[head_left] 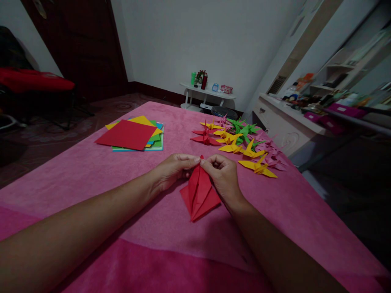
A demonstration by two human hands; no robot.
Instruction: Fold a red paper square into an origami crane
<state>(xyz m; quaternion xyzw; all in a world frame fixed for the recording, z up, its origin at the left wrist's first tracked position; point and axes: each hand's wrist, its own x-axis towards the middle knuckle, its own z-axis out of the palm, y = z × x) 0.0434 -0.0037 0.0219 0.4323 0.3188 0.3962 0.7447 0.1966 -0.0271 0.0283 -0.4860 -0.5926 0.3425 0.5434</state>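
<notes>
A partly folded red paper [199, 194] lies on the pink cloth [122, 195] in front of me, its far tip raised. My left hand [172, 169] pinches that far tip from the left with closed fingers. My right hand [222, 177] pinches the same tip from the right, its palm resting along the paper's right edge. A stack of coloured paper sheets [131, 134], red on top, lies to the far left. Several finished paper cranes [241, 144] in yellow, green, red and pink are spread out to the far right of my hands.
The pink cloth covers a bed-like surface whose right edge drops to the floor. A white dresser [284, 122] crowded with small items stands on the right. A small white table [207, 95] is by the far wall. A dark door [82, 44] and a red seat [33, 79] are at left.
</notes>
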